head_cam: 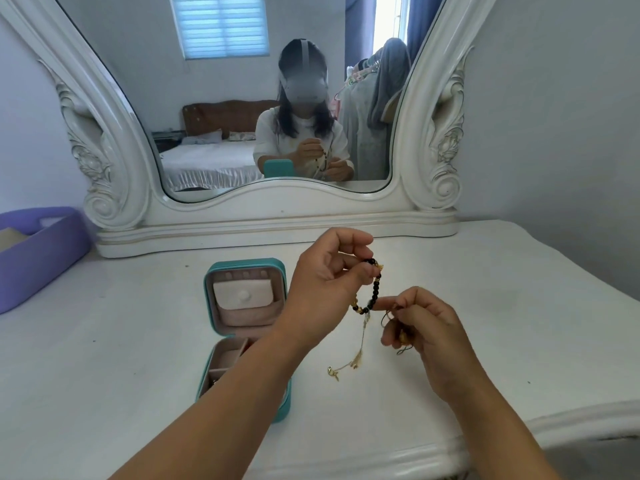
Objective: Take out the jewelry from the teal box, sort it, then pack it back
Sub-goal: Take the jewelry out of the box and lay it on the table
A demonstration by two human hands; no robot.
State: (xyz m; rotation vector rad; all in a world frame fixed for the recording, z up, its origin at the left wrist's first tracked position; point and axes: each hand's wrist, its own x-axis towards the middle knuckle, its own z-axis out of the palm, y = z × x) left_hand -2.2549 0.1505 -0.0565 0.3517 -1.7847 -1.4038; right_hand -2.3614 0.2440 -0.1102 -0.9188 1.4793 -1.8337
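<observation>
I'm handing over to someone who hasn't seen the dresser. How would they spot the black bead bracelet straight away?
Start at the open teal box on the white dressing table below the mirror. Just right of it, both hands are raised; the black bead bracelet stretches between the left hand and right hand. Unlike the thin gold chain dangling below, it has round dark beads with gold accents.

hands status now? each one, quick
Left hand: pinches the black bead bracelet at its top.
Right hand: pinches the bracelet's lower end.

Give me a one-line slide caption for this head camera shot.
Both hands, left and right, hold a tangled black-bead bracelet and gold chain above a white dresser, beside the open teal box.
</observation>
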